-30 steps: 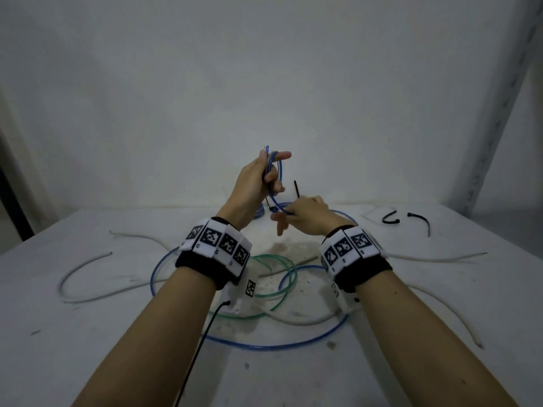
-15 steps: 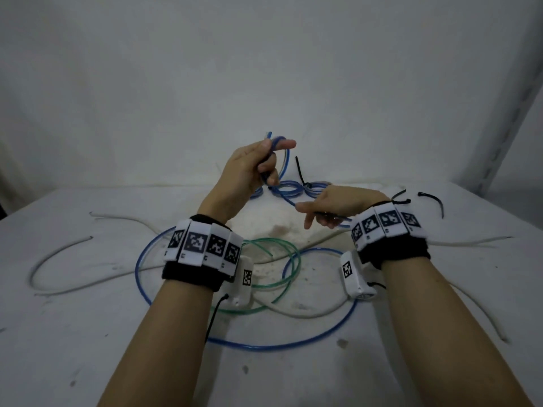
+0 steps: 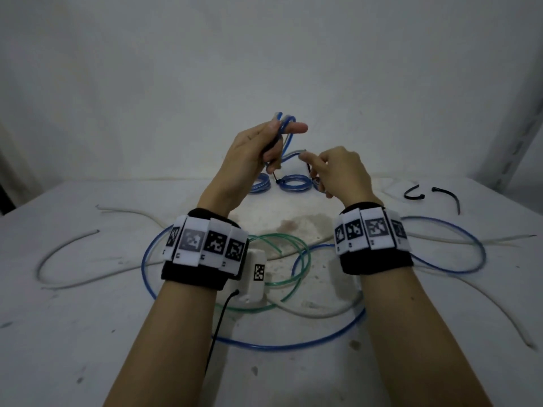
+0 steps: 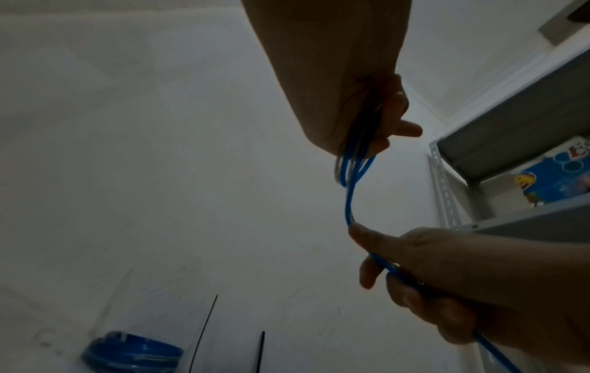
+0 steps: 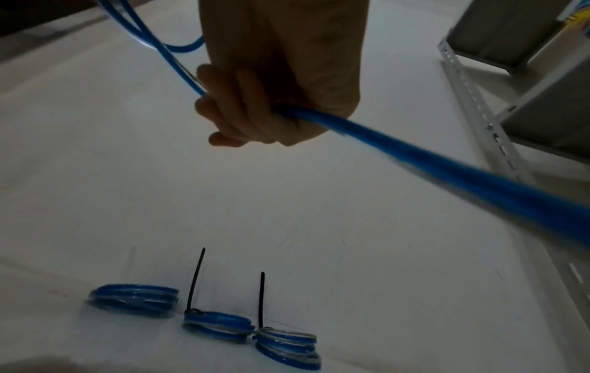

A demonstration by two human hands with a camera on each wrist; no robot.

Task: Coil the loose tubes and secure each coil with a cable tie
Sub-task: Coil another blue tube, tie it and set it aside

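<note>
My left hand [image 3: 274, 143] is raised above the table and grips several small loops of the blue tube [image 3: 287, 133] between thumb and fingers. My right hand [image 3: 316, 171], close beside it, curls round the same blue tube [image 5: 415, 156], which runs through the fist and down to a big loose loop on the table [image 3: 279, 345]. In the left wrist view the tube [image 4: 348, 202] spans the short gap from the left hand [image 4: 376, 126] to the right hand [image 4: 424, 267]. Two loose black cable ties [image 3: 414, 194] lie at the back right.
Three tied blue coils [image 5: 134, 299] [image 5: 218, 325] [image 5: 289, 349] sit by the back wall, two with black tie tails standing up. A green tube [image 3: 282, 259] and white tubes [image 3: 88, 259] sprawl across the table [image 3: 73, 333]. A metal shelf rack [image 5: 472, 96] stands at the right.
Both hands have risen. My right hand has swung up and left toward the left hand, still drawing the blue tube along. The left hand keeps its loops.
</note>
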